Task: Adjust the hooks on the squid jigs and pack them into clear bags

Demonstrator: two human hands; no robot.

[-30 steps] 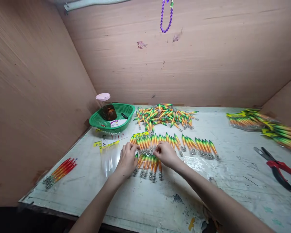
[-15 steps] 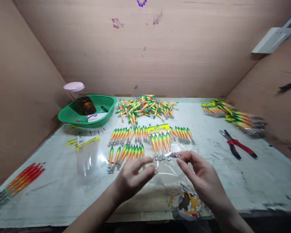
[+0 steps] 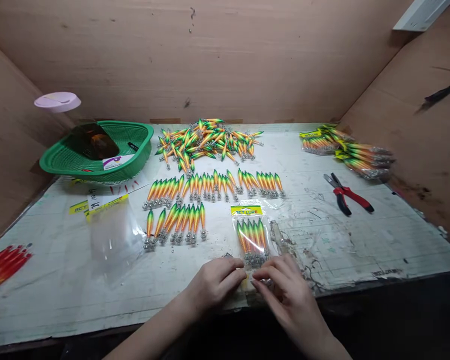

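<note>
Near table edge: left hand, right hand, grip pinching bag end; pliers well apart.

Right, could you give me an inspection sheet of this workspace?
Surface: worn whitish tabletop; peeling, stained patch near the front edge.
Work items: clear plastic bag with yellow "BCT LURE" header, holding slim green-and-orange lures; matching loose lures in two rows, plus a rear pile; more bagged lures rear right.
Clutter: green mesh plastic basket with pink-lidded clear container; red-and-black-handled metal pliers; red-and-yellow lures, cut off at left; clear yellow-headed bags.
Hands: left hand and right hand at the bag's lower end; whether they pinch it is unclear.
Cables: nothing seen.
Surroundings: brownish panels behind and both sides; white box, upper right.
</note>
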